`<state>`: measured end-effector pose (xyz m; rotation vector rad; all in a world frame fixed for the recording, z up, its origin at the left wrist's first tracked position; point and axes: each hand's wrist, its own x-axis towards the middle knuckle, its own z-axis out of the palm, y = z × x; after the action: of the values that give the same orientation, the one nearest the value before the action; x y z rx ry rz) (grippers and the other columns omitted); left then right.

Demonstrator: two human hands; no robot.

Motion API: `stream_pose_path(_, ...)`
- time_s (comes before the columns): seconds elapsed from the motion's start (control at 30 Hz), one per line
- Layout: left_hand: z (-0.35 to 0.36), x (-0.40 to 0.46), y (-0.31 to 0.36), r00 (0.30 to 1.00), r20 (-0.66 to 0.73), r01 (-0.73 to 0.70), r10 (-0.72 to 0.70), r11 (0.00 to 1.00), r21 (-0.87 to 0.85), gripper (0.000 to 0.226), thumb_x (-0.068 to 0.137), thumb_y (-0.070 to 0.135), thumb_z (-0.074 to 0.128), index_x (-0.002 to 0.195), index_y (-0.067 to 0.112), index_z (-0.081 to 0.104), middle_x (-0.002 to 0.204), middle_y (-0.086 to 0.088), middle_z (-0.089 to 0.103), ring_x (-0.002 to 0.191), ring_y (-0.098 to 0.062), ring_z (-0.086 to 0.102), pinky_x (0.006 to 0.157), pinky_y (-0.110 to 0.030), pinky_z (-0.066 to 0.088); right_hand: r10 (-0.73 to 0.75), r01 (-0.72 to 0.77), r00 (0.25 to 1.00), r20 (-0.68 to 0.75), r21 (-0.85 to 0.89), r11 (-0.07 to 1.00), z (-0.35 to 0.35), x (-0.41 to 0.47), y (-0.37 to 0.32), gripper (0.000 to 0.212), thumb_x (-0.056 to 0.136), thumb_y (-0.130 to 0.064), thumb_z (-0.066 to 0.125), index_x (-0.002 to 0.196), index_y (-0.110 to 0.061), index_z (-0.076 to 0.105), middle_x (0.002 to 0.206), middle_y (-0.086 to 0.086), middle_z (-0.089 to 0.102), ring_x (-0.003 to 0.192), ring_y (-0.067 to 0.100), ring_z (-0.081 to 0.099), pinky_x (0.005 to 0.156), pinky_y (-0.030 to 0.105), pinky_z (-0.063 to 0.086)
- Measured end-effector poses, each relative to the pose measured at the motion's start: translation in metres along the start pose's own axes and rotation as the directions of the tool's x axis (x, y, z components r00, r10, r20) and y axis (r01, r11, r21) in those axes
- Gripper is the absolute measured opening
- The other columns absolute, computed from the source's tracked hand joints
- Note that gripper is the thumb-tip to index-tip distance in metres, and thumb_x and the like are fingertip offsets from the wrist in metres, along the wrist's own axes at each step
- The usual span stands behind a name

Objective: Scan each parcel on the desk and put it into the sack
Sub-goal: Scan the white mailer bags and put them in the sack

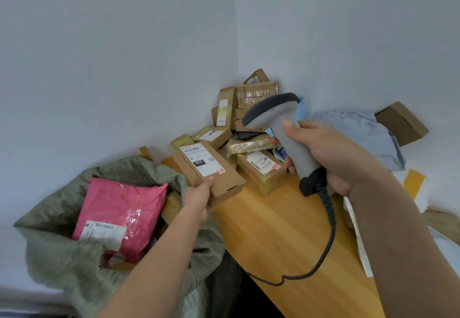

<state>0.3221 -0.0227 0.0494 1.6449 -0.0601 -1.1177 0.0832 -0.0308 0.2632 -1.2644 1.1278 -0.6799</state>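
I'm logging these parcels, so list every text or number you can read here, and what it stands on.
"010": white on a black patch of the label on the brown box that the left hand holds.
Red stamp on that label: blurred.
Labels on the pink mailer and the stacked parcels: too small.
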Motion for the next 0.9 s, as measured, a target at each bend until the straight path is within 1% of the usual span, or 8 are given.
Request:
stream_pose_path(0.17,-0.064,-0.006,0.005,0.918,-0.385,-0.138,0.092,0.986,-0.094,0.041,0.091,0.018,0.06,0.13,0.01,0.05,0.121,-0.007,0.06,0.101,-0.025,0.058,0.087,-0.037,0.051,0.031,-0.031,0.998,0.053,-0.007,1.0,0.03,0.013,0.011,0.027,0.1,-0.038,0.052,0.105,-0.014,0.063,0.106,0.014,0.064,0.059,0.013,0.055,0.057,0.029,0.049)
stream_pose_path(0.3,-0.131,0.001,-0.001,0.858,-0.509,-0.119,0.071,0.991,-0.062,0.041,0.087,0.024,0.056,0.125,0.009,0.055,0.115,-0.012,0.062,0.101,-0.033,0.059,0.09,-0.045,0.053,0.025,-0.022,0.992,0.122,-0.024,0.999,0.06,0.021,0.02,0.027,0.101,-0.036,0.051,0.108,-0.013,0.063,0.105,0.012,0.064,0.059,0.014,0.056,0.057,0.029,0.049)
stream_pose_path(0.4,-0.162,0.009,-0.007,0.893,-0.447,0.085,-0.046,0.994,0.067,0.029,0.09,0.021,0.05,0.114,0.005,0.056,0.097,-0.014,0.063,0.087,-0.034,0.061,0.078,-0.045,0.056,0.044,-0.042,0.986,0.16,-0.015,0.999,0.077,0.021,0.029,0.029,0.101,-0.036,0.052,0.113,-0.012,0.063,0.106,0.012,0.063,0.061,0.015,0.056,0.056,0.028,0.049)
stream_pose_path(0.47,-0.17,0.011,-0.013,0.907,-0.413,0.17,-0.074,0.965,0.2,0.047,0.082,0.025,0.057,0.123,0.002,0.055,0.105,-0.016,0.065,0.094,-0.035,0.062,0.081,-0.044,0.055,0.067,-0.064,0.984,0.168,-0.023,0.998,0.083,0.019,0.035,0.03,0.101,-0.037,0.052,0.115,-0.013,0.063,0.1,0.01,0.06,0.062,0.015,0.057,0.056,0.026,0.049)
stream_pose_path(0.53,-0.166,0.018,-0.019,0.895,-0.446,0.191,-0.01,0.912,0.362,0.069,0.074,0.031,0.054,0.136,0.002,0.047,0.118,-0.019,0.06,0.107,-0.036,0.057,0.091,-0.042,0.051,0.094,-0.093,0.986,0.14,-0.015,0.996,0.083,0.017,0.04,0.029,0.101,-0.037,0.051,0.117,-0.015,0.06,0.097,0.009,0.058,0.064,0.015,0.057,0.057,0.026,0.05)
stream_pose_path(0.67,-0.123,-0.004,-0.017,0.917,-0.365,0.086,0.162,0.813,0.576,0.071,0.076,0.03,0.047,0.14,0.0,0.041,0.138,-0.026,0.045,0.126,-0.042,0.043,0.108,-0.045,0.034,0.128,-0.129,0.991,0.035,0.007,0.992,0.069,0.009,0.051,0.029,0.102,-0.037,0.049,0.119,-0.015,0.059,0.09,0.009,0.057,0.061,0.014,0.057,0.056,0.027,0.049)
stream_pose_path(0.77,-0.074,-0.011,-0.02,0.928,-0.313,0.062,0.202,0.745,0.664,0.047,0.089,0.017,0.052,0.133,0.001,0.051,0.14,-0.025,0.04,0.128,-0.039,0.039,0.106,-0.041,0.031,0.146,-0.142,0.987,-0.06,0.064,0.988,0.045,-0.001,0.06,0.024,0.102,-0.034,0.049,0.112,-0.016,0.061,0.101,0.008,0.065,0.064,0.015,0.057,0.061,0.03,0.048)
stream_pose_path(0.9,-0.012,-0.022,-0.039,0.965,-0.148,-0.055,0.215,0.722,0.69,0.043,0.09,0.015,0.054,0.133,0.009,0.05,0.141,-0.017,0.038,0.127,-0.035,0.042,0.104,-0.04,0.036,0.173,-0.154,0.97,-0.172,0.123,0.98,-0.002,-0.022,0.072,0.02,0.102,-0.032,0.049,0.112,-0.018,0.06,0.114,0.006,0.069,0.071,0.015,0.063,0.062,0.032,0.049)
